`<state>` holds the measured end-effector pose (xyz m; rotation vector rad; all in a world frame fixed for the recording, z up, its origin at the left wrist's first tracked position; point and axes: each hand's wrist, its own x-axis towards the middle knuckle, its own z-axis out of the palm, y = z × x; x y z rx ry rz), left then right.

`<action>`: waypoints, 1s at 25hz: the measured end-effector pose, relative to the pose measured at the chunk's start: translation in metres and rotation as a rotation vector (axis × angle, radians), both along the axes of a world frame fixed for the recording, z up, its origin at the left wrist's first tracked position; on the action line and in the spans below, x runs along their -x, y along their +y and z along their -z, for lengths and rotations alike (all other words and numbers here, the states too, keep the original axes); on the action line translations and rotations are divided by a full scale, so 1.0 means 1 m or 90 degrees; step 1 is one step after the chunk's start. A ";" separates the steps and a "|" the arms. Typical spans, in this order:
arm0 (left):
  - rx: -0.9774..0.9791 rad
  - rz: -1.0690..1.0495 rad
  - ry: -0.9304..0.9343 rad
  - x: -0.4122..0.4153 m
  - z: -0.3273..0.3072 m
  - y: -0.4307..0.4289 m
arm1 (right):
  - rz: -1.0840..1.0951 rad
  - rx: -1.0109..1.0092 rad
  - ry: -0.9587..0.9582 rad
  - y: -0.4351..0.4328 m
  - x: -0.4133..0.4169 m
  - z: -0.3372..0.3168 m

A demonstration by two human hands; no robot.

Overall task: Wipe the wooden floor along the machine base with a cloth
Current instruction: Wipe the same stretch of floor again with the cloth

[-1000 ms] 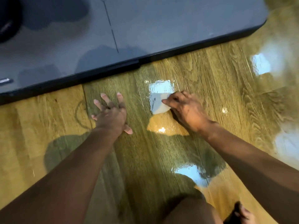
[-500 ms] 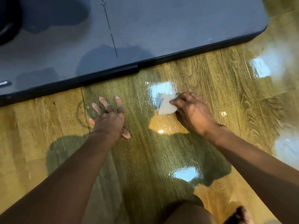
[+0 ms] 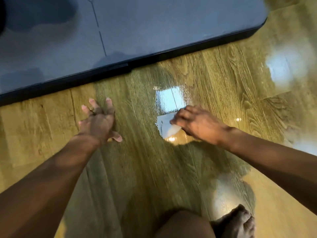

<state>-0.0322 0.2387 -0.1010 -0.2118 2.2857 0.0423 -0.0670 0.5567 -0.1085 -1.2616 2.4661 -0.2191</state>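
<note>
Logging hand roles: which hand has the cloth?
The right hand: its fingers pinch the white cloth on the floor, while the left hand rests flat, fingers spread, holding nothing.

Bottom edge: I log a bare bent knee (image 3: 185, 224), with a bare foot (image 3: 240, 222) just beside it on the right. Top-left corner: black rounded object (image 3: 2, 12), cut off, unidentifiable. Mid-frame: pale blue rectangular light reflection (image 3: 169, 100). Well apart, at right: blurred white glare patch (image 3: 281, 69).

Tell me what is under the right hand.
The right hand holds a white cloth on the wooden floor; one end sticks out. The rest, and the floor beneath, are covered.
</note>
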 end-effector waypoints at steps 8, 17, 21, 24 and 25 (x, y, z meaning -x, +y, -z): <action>0.066 0.011 0.033 -0.001 -0.004 0.002 | 0.042 0.066 0.086 0.007 -0.025 0.011; -0.040 -0.034 0.180 0.027 -0.003 0.112 | 0.061 0.081 0.143 0.023 -0.002 0.010; -0.058 -0.087 0.061 0.039 -0.014 0.133 | -0.039 0.155 0.071 0.059 -0.079 0.013; -0.045 -0.073 0.008 0.038 -0.014 0.138 | -0.239 0.151 0.039 0.085 -0.085 0.012; -0.048 -0.074 0.007 0.038 -0.013 0.139 | -0.201 0.137 0.023 0.084 -0.068 0.013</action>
